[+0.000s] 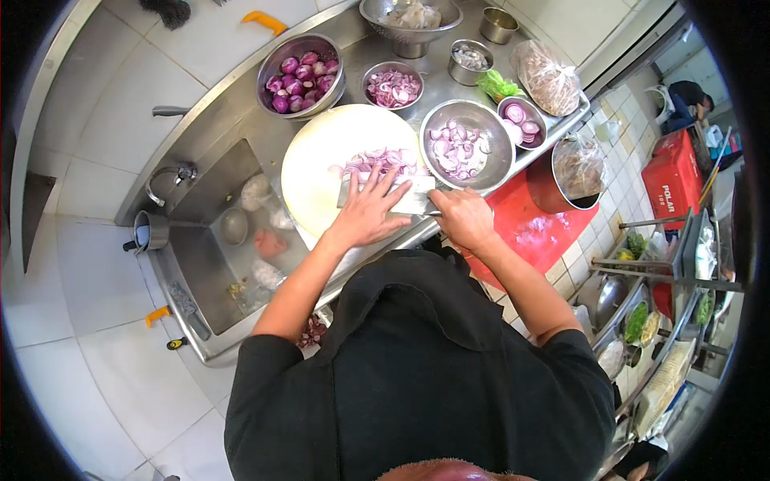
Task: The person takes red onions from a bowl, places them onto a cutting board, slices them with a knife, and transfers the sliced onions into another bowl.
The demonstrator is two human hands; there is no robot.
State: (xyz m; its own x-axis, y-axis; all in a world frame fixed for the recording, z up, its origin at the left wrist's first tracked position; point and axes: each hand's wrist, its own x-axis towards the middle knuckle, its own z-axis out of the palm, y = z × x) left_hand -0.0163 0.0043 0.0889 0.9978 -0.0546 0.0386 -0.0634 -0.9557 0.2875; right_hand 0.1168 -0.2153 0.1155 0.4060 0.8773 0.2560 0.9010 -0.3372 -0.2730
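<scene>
A round, pale cutting board (309, 176) lies on the steel counter with a pile of sliced red onion (369, 159) on it. My right hand (463, 216) is closed around the handle of a cleaver (417, 197), whose broad blade rests at the board's near right side. Spread fingers of my left hand (369, 207) lie over the blade and touch the near edge of the onion slices. Just right of the board stands a steel bowl (501, 148) with more onion slices in it. Part of the blade is hidden under my left hand.
Behind the board stand a bowl of whole peeled onions (267, 80), a smaller bowl of chopped onion (393, 86) and a colander (411, 36). A sink (188, 272) is at left. At right are a pot with a plastic bag (557, 188), a red board (521, 232) and a seated person (690, 96).
</scene>
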